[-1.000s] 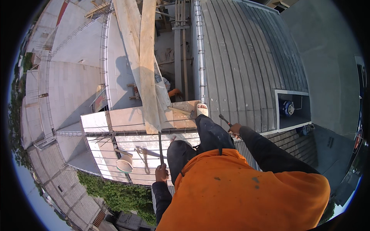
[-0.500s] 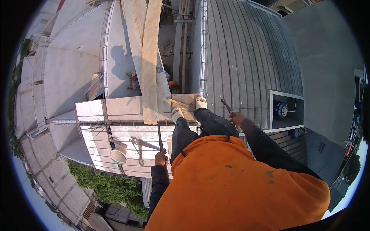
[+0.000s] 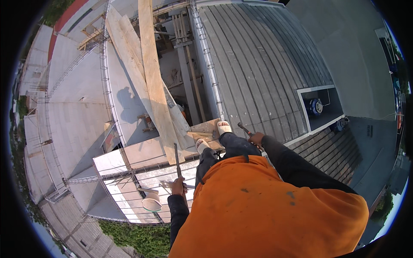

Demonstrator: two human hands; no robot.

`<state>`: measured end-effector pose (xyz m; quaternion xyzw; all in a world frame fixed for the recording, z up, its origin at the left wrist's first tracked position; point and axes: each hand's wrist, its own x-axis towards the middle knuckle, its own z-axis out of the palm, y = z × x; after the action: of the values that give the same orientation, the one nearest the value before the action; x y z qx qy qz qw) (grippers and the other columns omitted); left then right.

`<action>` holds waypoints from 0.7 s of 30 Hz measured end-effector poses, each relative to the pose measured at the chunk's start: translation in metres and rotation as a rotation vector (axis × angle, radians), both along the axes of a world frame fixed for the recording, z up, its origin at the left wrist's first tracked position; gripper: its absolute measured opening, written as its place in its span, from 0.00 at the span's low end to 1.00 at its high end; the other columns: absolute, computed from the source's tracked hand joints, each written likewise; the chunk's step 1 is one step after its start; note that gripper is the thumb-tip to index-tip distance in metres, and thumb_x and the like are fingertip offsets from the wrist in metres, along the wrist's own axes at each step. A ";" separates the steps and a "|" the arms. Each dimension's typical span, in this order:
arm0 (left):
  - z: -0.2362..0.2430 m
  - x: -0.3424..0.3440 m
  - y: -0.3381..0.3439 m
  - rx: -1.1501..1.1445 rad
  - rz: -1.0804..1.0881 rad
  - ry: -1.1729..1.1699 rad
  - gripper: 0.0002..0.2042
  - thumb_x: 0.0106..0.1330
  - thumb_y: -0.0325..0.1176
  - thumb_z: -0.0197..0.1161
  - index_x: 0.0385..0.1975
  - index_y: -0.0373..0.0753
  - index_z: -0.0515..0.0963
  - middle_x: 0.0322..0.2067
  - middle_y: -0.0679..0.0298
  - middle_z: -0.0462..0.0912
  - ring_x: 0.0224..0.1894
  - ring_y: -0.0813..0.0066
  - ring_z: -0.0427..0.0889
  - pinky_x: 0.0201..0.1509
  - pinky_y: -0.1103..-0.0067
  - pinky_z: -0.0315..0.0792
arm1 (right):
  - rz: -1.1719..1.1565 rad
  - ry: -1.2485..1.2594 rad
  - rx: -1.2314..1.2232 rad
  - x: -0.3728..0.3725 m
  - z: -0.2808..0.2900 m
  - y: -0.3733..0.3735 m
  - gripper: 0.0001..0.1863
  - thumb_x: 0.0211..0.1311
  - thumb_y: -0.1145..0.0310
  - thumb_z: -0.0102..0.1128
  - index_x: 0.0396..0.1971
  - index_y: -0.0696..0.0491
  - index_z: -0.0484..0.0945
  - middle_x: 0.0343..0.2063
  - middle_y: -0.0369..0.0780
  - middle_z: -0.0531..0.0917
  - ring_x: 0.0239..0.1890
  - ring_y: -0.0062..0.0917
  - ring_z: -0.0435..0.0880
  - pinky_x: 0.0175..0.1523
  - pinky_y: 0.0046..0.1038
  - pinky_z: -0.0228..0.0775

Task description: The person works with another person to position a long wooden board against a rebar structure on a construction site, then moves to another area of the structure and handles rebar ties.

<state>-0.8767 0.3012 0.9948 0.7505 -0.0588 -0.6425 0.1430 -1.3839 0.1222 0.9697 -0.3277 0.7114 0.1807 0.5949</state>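
Observation:
My left hand (image 3: 177,186) is closed around a long dark metal bar (image 3: 177,160), which points away from me, its far end over the long boards' near ends. My right hand (image 3: 257,138) grips a hammer (image 3: 245,128) by its handle, head pointing away, above the ribbed grey roof (image 3: 254,64). My sandalled feet (image 3: 223,127) stand on a brown plywood sheet (image 3: 206,127). A short light wood strip (image 3: 200,133) lies by the left foot. Long wooden boards (image 3: 151,73) stretch away just left of my feet.
Beside the boards is a deep opening (image 3: 172,71) with props inside. Rebar cages (image 3: 104,73) run along the wall tops. A pale bucket (image 3: 151,202) rests among bars over panels at left. A framed roof opening (image 3: 320,105) lies right, with green foliage (image 3: 135,236) far below.
My view has turned, so the boards and roof now slant in the picture. Both hands keep hold of their tools; the bar's far end now overlaps the boards' near ends.

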 end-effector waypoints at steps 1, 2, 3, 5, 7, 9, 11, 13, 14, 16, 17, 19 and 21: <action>0.001 -0.001 -0.003 0.008 -0.005 -0.003 0.15 0.72 0.44 0.52 0.40 0.36 0.75 0.17 0.65 0.70 0.13 0.76 0.68 0.15 0.76 0.64 | 0.042 -0.012 -0.032 0.001 -0.005 0.003 0.25 0.61 0.54 0.67 0.39 0.66 0.82 0.23 0.47 0.85 0.17 0.32 0.83 0.21 0.37 0.74; 0.001 -0.002 -0.005 0.016 -0.009 -0.006 0.15 0.72 0.44 0.52 0.40 0.36 0.75 0.17 0.65 0.70 0.13 0.76 0.68 0.14 0.77 0.64 | 0.086 -0.023 -0.065 -0.001 -0.010 0.005 0.26 0.60 0.53 0.67 0.39 0.66 0.82 0.23 0.47 0.85 0.17 0.32 0.83 0.21 0.38 0.75; 0.003 -0.003 -0.006 0.024 -0.010 -0.009 0.16 0.72 0.45 0.52 0.40 0.36 0.75 0.17 0.66 0.70 0.13 0.76 0.68 0.14 0.77 0.64 | 0.058 -0.026 -0.056 -0.003 -0.014 0.006 0.26 0.60 0.53 0.66 0.39 0.66 0.82 0.23 0.47 0.85 0.17 0.33 0.84 0.22 0.38 0.75; 0.005 -0.002 -0.001 0.016 -0.011 -0.022 0.15 0.72 0.45 0.54 0.39 0.37 0.74 0.17 0.66 0.70 0.13 0.77 0.68 0.14 0.77 0.63 | 0.014 -0.043 -0.036 0.002 -0.015 0.003 0.26 0.60 0.52 0.65 0.38 0.65 0.83 0.23 0.46 0.85 0.18 0.33 0.84 0.23 0.38 0.76; 0.008 -0.004 0.004 0.011 -0.041 -0.055 0.16 0.72 0.46 0.55 0.38 0.37 0.74 0.17 0.67 0.70 0.13 0.77 0.68 0.14 0.78 0.63 | 0.051 -0.077 -0.027 0.003 -0.027 0.001 0.26 0.60 0.51 0.65 0.38 0.65 0.83 0.23 0.46 0.85 0.18 0.33 0.84 0.24 0.38 0.76; 0.015 -0.021 -0.006 0.006 -0.115 -0.048 0.15 0.71 0.45 0.58 0.38 0.37 0.75 0.19 0.64 0.74 0.16 0.73 0.72 0.19 0.75 0.67 | 0.090 -0.097 -0.062 -0.023 -0.054 0.013 0.27 0.61 0.51 0.65 0.38 0.65 0.83 0.23 0.47 0.85 0.19 0.34 0.84 0.24 0.37 0.76; 0.020 -0.042 -0.019 0.021 -0.258 -0.051 0.16 0.70 0.44 0.59 0.40 0.35 0.78 0.24 0.58 0.81 0.24 0.66 0.81 0.29 0.71 0.73 | 0.117 -0.091 -0.100 -0.056 -0.083 0.035 0.28 0.61 0.50 0.65 0.38 0.65 0.82 0.23 0.48 0.84 0.19 0.34 0.84 0.24 0.36 0.76; -0.014 -0.031 0.010 -0.280 -0.668 -0.122 0.14 0.66 0.44 0.63 0.40 0.39 0.77 0.27 0.54 0.81 0.27 0.61 0.81 0.31 0.67 0.73 | 0.114 -0.064 -0.090 -0.056 -0.075 0.031 0.29 0.61 0.49 0.65 0.38 0.66 0.82 0.22 0.48 0.84 0.19 0.34 0.84 0.23 0.36 0.76; -0.017 -0.030 0.019 -0.349 -0.654 -0.110 0.14 0.68 0.45 0.63 0.37 0.39 0.76 0.23 0.60 0.78 0.21 0.69 0.77 0.24 0.73 0.70 | 0.100 -0.046 -0.046 -0.043 -0.060 0.021 0.30 0.61 0.47 0.64 0.39 0.65 0.82 0.25 0.49 0.84 0.23 0.36 0.84 0.28 0.37 0.76; -0.014 -0.016 0.047 -0.386 -0.742 -0.227 0.15 0.66 0.46 0.64 0.41 0.40 0.78 0.26 0.57 0.81 0.23 0.63 0.80 0.27 0.70 0.73 | 0.101 -0.026 0.060 0.005 -0.011 -0.013 0.32 0.62 0.42 0.62 0.43 0.62 0.83 0.33 0.51 0.85 0.34 0.39 0.86 0.41 0.38 0.77; -0.017 -0.016 0.055 -0.410 -0.801 -0.264 0.16 0.66 0.46 0.65 0.42 0.40 0.80 0.27 0.55 0.82 0.25 0.60 0.82 0.28 0.69 0.75 | 0.075 0.006 0.126 0.013 0.008 -0.020 0.34 0.62 0.39 0.61 0.46 0.61 0.84 0.38 0.52 0.86 0.42 0.42 0.88 0.51 0.39 0.77; -0.012 -0.034 0.046 -0.577 -1.176 -0.416 0.19 0.63 0.47 0.66 0.49 0.43 0.81 0.31 0.49 0.84 0.32 0.49 0.85 0.36 0.64 0.78 | -0.005 0.018 0.144 -0.005 0.001 -0.007 0.36 0.61 0.37 0.60 0.47 0.59 0.84 0.40 0.53 0.86 0.47 0.44 0.86 0.55 0.42 0.74; -0.027 -0.024 0.056 -0.476 -1.187 -0.338 0.24 0.58 0.49 0.67 0.56 0.50 0.79 0.39 0.42 0.83 0.43 0.40 0.84 0.45 0.59 0.77 | 0.025 -0.003 0.088 -0.011 -0.013 -0.005 0.37 0.61 0.36 0.59 0.48 0.59 0.84 0.41 0.53 0.86 0.50 0.45 0.85 0.57 0.44 0.72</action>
<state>-0.9009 0.3572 0.9681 0.6290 -0.6245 -0.4552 -0.0847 -1.3948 0.1177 0.9565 -0.3104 0.6976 0.2189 0.6075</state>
